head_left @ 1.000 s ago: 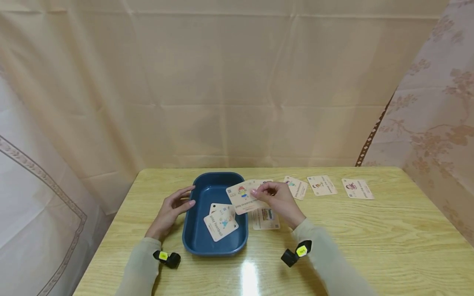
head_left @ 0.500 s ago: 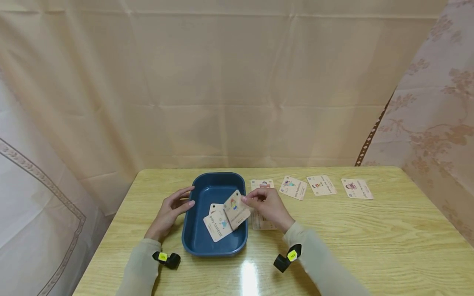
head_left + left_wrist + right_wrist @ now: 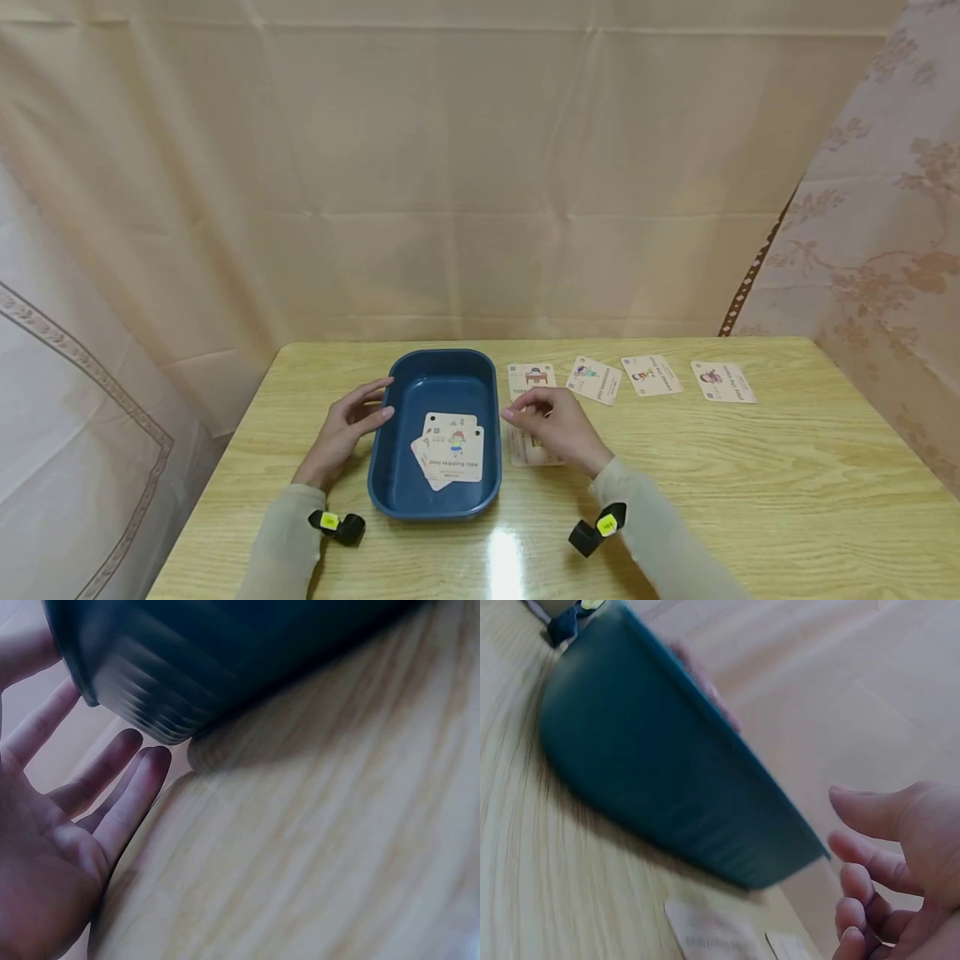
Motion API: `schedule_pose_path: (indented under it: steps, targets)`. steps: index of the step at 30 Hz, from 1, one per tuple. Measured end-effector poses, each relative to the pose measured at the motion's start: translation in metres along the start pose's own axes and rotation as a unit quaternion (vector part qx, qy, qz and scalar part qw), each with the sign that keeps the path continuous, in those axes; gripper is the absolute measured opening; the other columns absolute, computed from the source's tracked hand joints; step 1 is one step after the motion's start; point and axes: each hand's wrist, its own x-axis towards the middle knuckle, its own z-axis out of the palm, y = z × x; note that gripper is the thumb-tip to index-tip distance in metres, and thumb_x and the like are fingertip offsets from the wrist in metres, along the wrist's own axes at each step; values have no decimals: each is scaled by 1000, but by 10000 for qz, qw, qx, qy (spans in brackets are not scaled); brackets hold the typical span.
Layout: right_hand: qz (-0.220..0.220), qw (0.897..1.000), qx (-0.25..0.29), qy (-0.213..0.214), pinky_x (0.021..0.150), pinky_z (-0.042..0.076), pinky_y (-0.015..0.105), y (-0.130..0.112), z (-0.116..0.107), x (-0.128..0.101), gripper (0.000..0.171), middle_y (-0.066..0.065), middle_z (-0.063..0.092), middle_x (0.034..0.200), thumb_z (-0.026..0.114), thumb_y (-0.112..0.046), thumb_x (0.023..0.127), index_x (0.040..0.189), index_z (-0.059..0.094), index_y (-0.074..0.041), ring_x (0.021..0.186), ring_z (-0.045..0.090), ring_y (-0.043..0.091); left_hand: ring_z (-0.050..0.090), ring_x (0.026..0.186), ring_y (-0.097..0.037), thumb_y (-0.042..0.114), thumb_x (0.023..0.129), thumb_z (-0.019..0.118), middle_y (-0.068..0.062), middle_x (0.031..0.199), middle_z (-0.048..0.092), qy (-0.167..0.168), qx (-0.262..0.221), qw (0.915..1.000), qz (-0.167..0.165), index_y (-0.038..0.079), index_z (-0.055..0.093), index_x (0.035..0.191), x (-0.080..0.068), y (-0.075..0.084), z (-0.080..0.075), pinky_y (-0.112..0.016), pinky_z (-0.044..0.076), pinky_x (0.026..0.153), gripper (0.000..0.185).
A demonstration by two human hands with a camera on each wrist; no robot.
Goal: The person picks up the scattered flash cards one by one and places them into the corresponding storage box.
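Observation:
A dark blue plastic bin (image 3: 386,487) stands on the table, with several picture cards in it. The top card reads "play skipping rope" (image 3: 456,455) and partly covers the others. My left hand (image 3: 347,429) rests its fingertips on the bin's left rim, fingers extended in the left wrist view. Just off the right rim hovers my right hand (image 3: 555,425), its fingers loosely bent and nothing between thumb and fingertips in the right wrist view. Beneath it, a card (image 3: 531,450) lies partly hidden beside the bin.
Along the back of the wooden table (image 3: 712,492) lie several cards: one with a desk picture (image 3: 531,379), a tilted one (image 3: 594,381), another (image 3: 651,376), and one farthest right (image 3: 723,382). A beige curtain (image 3: 465,183) hangs behind.
The skipping rope card, pinched by my right hand over the bin, has dropped onto the cards inside. My right hand has let go and drawn back slightly right. My left hand stays put.

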Motion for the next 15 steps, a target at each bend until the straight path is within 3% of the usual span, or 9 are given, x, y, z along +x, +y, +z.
schedule_pose_path:
  steps: [5,15]
  targets:
    - [191,9996,-225,36,58,40,24,15,-12,-5,13,2,58,73,82,-20,88,91,75,-10,67,51,17,51,123,-35,17,99,68,-18,144,51,4,24,10000,-5,9,53,147,1,-1,-1,-26,48,96,52]
    - [505,9959,-757,33,66,40,28,35,-29,-11,34,5,57,83,87,-23,81,104,70,-4,76,49,19,52,121,-33,16,99,67,-18,144,51,-8,1,10000,54,8,53,147,1,-1,0,-26,48,96,51]
